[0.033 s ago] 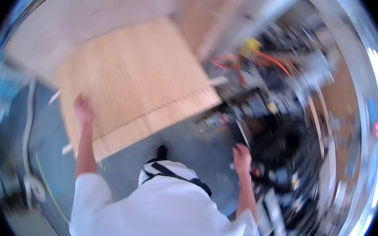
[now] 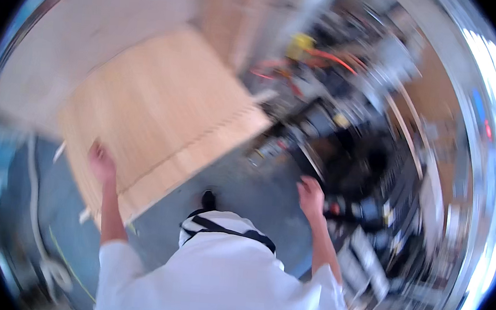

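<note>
Beneath and to the right of the left hand [image 2: 103, 162], whose finger state I cannot tell through the blur, spreads a pale wooden panel [image 2: 165, 102], while the right hand [image 2: 311, 196], fingers slightly apart, hovers beside dark workshop equipment [image 2: 361, 211].

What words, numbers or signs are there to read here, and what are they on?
None that I can read.
Wooden board: no writing shows.
White shirt: no writing shows.
Yellow thing and dark clutter: too blurred to tell if anything is written there.
</note>
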The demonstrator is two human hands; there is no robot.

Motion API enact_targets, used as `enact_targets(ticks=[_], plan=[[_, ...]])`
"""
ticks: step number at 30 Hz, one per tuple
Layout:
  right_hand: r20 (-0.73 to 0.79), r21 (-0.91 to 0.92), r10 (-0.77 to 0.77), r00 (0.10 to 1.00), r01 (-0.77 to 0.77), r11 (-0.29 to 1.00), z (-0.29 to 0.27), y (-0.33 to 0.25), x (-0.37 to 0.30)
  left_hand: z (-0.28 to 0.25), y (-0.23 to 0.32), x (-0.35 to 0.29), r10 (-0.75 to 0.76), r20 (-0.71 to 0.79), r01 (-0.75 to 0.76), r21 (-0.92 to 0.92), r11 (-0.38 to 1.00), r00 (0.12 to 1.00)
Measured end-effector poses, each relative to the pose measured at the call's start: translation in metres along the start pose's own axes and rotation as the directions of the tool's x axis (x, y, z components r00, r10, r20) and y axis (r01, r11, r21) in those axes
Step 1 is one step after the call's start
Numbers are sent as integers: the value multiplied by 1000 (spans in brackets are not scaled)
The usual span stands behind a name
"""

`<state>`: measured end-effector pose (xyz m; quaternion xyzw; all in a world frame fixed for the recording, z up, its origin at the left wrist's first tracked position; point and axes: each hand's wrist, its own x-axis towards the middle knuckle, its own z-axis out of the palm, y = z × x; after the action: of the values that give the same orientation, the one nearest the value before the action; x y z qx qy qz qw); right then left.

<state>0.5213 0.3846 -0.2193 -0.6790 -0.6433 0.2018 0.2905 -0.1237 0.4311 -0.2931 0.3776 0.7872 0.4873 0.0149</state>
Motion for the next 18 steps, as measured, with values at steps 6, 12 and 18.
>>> enact_targets(ticks=[6, 12, 18], plan=[[-274, -101, -59, 960, 33, 994, -72, -26, -86, 64, 165, -167, 301, 526, -177, -274, 945, 796], [-703, -237, 113, 702, -381, 894, -193, 8, -268, 130, 270, -314, 566, 806, -72, -563, 824, 173], [-942, -83, 295, 160, -962, 259, -242, 11, -533, 181, 336, -407, 591, 794, -66, -604, 794, -142]])
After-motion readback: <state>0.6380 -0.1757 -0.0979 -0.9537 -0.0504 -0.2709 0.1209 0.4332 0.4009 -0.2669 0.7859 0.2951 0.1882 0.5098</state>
